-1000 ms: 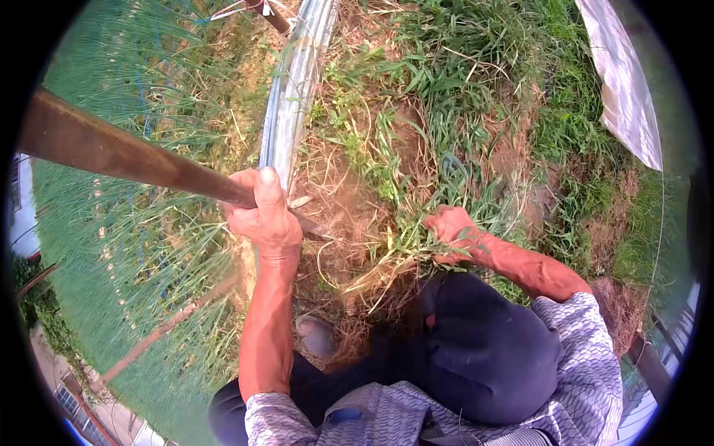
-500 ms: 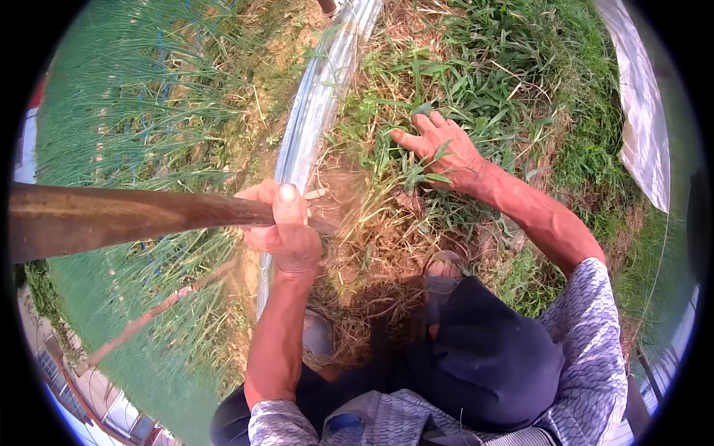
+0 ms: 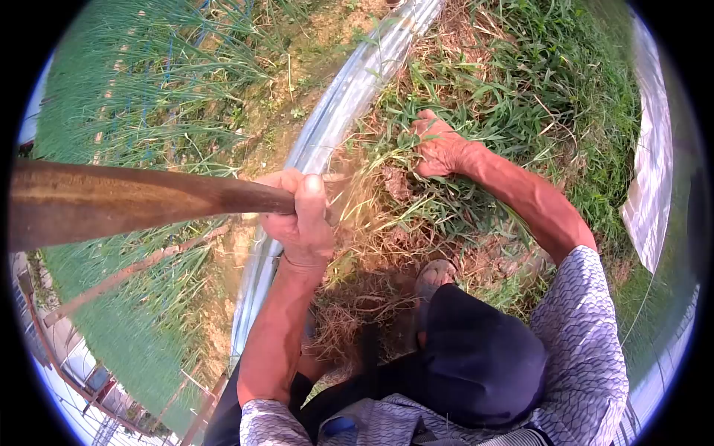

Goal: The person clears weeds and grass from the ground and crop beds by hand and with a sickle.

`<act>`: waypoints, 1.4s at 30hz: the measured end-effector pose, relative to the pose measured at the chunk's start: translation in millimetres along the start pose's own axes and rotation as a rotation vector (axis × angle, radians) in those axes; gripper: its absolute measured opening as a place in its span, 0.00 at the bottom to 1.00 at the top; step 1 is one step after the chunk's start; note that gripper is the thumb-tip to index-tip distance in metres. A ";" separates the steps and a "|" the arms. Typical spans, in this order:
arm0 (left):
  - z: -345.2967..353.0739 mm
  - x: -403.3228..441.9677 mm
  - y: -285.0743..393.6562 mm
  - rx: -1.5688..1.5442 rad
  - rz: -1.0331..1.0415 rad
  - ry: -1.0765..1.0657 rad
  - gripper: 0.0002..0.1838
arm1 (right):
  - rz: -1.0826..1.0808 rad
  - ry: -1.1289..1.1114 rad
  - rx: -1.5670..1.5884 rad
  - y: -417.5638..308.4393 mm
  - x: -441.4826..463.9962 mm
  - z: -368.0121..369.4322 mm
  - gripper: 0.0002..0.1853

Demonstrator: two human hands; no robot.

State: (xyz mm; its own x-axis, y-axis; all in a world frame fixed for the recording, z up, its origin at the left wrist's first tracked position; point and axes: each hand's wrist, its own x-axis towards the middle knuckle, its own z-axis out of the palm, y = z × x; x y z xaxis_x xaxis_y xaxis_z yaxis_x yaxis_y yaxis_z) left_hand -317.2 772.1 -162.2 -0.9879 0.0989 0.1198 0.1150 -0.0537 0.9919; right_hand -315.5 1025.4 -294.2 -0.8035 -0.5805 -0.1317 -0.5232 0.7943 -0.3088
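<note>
My left hand (image 3: 303,219) is closed around a brown wooden handle (image 3: 134,197), thumb on top; the handle runs off to the left close to the camera. Whatever is at the handle's far end is blurred among dry stems, so I cannot tell what tool it is. My right hand (image 3: 442,149) is down in the green weeds (image 3: 513,104), its fingers curled in and partly covered by leaves, gripping a bunch of stems. Straw-coloured grass (image 3: 372,212) lies between the two hands.
A strip of clear plastic sheeting (image 3: 327,126) runs along the ground left of the weeds. Beyond it stand thin-leaved green plants (image 3: 186,89). Dry grass (image 3: 349,320) lies near my feet (image 3: 435,275). A pale sheet (image 3: 651,163) hangs at the right.
My right hand has gone from spread fingers on the weeds to a closed grip, a little lower. My left hand and the handle have shifted slightly right as the view moved.
</note>
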 end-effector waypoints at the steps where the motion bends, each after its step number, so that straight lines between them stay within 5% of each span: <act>1: -1.2 -0.8 3.7 0.003 -0.049 -0.025 0.11 | -0.009 0.004 -0.006 -3.0 -4.4 0.8 0.19; 3: -9.9 -1.2 7.2 0.004 -0.026 -0.048 0.10 | 0.227 -0.374 0.141 -18.4 -16.7 -4.4 0.20; 7: -31.4 -2.0 20.3 0.059 0.087 -0.137 0.12 | 0.177 0.183 0.264 -33.2 -87.9 16.4 0.17; 9: -41.5 4.7 40.9 0.212 0.011 -0.228 0.14 | 0.239 0.076 0.133 -69.4 -95.2 17.8 0.15; 12: -56.6 18.6 63.5 0.264 0.031 -0.259 0.15 | 0.102 0.296 0.825 -146.2 -160.7 114.9 0.11; 15: -62.2 21.2 81.9 0.333 -0.018 -0.300 0.13 | 0.123 0.026 0.646 -188.7 -178.8 129.8 0.10; 17: -71.2 18.8 88.3 0.423 -0.057 -0.275 0.13 | 0.374 -0.203 0.578 -205.9 -170.7 124.9 0.12; 19: -90.0 18.6 100.1 0.517 -0.092 -0.396 0.14 | 0.190 -0.807 0.498 -186.7 -107.1 -16.5 0.21; 20: -87.6 10.3 109.2 0.494 -0.061 -0.344 0.14 | 0.206 -0.373 0.308 -179.9 -115.9 12.3 0.23; 24: -117.8 -1.2 148.3 0.698 -0.103 -0.371 0.18 | 0.665 -0.171 0.503 -119.7 -90.3 -93.7 0.23; 28: -151.6 -25.3 160.1 0.892 -0.113 -0.273 0.19 | 0.962 0.101 1.001 -108.2 -64.3 -95.5 0.23; 30: -157.2 -40.7 156.8 0.924 -0.104 -0.262 0.20 | 0.885 0.010 0.831 -175.0 -46.2 -54.0 0.31; 32: -153.6 -49.1 152.6 1.078 -0.044 -0.307 0.19 | 0.196 -0.452 0.250 -249.7 -38.4 -19.2 0.47; 33: -149.3 -50.1 146.5 1.123 -0.037 -0.355 0.20 | -0.202 -0.773 0.233 -263.4 -37.2 -18.3 0.47; 36: -143.7 -61.7 124.6 1.189 0.313 -0.443 0.17 | -0.284 -0.681 0.727 -276.0 -30.0 -74.7 0.31; 38: -137.5 -65.4 111.6 1.153 0.406 -0.493 0.14 | -0.065 -0.698 0.996 -262.2 -24.6 -128.6 0.25; 40: -127.6 -66.7 97.7 1.224 0.391 -0.569 0.11 | -0.316 -0.524 0.721 -239.1 -25.0 -161.9 0.22; 42: -115.5 -71.4 91.7 1.309 0.357 -0.604 0.10 | 0.035 -0.372 0.933 -238.2 -30.3 -195.7 0.22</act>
State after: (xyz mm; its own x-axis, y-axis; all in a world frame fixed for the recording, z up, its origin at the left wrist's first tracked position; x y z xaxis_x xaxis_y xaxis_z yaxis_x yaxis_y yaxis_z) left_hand -248.1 645.3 -84.6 -0.7339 0.6784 0.0328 0.6699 0.7151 0.1995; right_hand -222.1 888.9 -32.3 -0.5912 -0.7051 -0.3916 0.0589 0.4465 -0.8929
